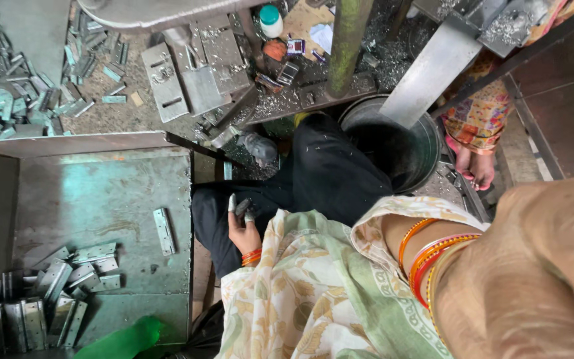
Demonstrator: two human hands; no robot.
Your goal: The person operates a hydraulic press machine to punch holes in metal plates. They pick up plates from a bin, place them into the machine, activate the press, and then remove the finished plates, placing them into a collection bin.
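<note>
Your right arm (539, 266) up close with bangles, its hand out of view, your left hand (242, 226) on your lap, fingers curled round a small metal piece (242, 207), hinges (48, 292) piled on the surface (101, 193) beside you.

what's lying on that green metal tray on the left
On the green metal tray, one loose metal strip and a heap of metal hinge plates. What lies beneath the heap is covered.

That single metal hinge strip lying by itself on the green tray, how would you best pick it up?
Pinch the lone hinge strip across its narrow width, near the middle, coming straight down from above. It lies flat on the tray, long and thin, with bare space along both long edges for fingertips.
</note>
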